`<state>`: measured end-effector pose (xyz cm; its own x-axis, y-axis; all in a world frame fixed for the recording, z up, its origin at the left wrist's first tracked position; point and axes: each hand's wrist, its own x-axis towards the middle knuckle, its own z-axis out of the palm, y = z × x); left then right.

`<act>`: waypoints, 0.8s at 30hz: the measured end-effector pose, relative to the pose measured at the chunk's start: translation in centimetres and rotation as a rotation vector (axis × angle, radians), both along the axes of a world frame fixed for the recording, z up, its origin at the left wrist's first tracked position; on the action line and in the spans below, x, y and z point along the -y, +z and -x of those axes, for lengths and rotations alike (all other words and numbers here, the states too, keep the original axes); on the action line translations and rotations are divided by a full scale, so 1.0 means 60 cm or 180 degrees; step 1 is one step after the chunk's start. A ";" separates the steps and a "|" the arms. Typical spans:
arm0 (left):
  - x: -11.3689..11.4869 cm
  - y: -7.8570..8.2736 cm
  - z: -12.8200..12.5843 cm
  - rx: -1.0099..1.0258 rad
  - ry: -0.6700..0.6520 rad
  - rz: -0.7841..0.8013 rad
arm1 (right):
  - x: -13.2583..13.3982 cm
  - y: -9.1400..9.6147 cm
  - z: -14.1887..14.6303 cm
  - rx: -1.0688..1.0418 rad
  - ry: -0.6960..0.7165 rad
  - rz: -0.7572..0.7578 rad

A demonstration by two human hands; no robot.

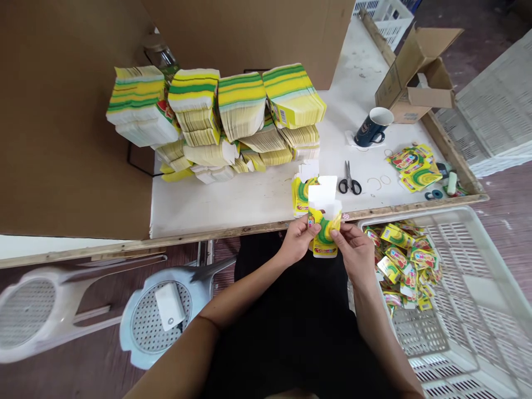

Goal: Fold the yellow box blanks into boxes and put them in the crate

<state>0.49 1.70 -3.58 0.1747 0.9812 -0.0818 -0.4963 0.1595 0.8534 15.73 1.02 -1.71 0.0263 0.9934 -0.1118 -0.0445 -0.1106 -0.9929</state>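
Observation:
Between my two hands, just over the table's front edge, is a small yellow and green carton (pixel 325 235) with its white top flaps standing up. My left hand (pixel 300 238) pinches the carton's left side, thumb on the front face. On the other side my right hand (pixel 354 247) grips it with thumb and fingers. Behind it, on the table, lies a small pile of flat cartons (pixel 300 197). Farther back stand stacked bundles of flat cartons (pixel 243 105) in several columns.
Black scissors (pixel 349 180), a dark mug (pixel 373 127) and loose cartons (pixel 415 166) lie on the table (pixel 249 205) to the right. A white crate (pixel 469 260) at my right holds many filled cartons (pixel 407 257). Stools (pixel 145 327) stand at lower left; an open cardboard box (pixel 419 83) is farther back.

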 end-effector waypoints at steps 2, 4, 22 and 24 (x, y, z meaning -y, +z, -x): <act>0.001 -0.001 -0.004 -0.0230 0.0124 0.0011 | -0.001 -0.003 0.006 0.0064 -0.0083 -0.0003; 0.002 0.001 -0.007 -0.0420 0.0233 -0.0065 | -0.001 -0.006 0.009 0.0151 -0.0187 -0.0078; 0.002 0.021 0.032 -0.0873 -0.0444 -0.0516 | -0.022 0.003 -0.050 0.0856 0.0809 -0.0709; 0.006 0.019 0.029 -0.0935 -0.0468 -0.0428 | -0.026 0.011 -0.051 0.0983 0.0824 -0.0725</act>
<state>-1.24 1.33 -2.43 0.3032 0.9527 -0.0212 -0.2065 0.0874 0.9745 18.81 2.55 -1.08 -0.2282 0.9700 0.0843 0.2576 0.1436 -0.9555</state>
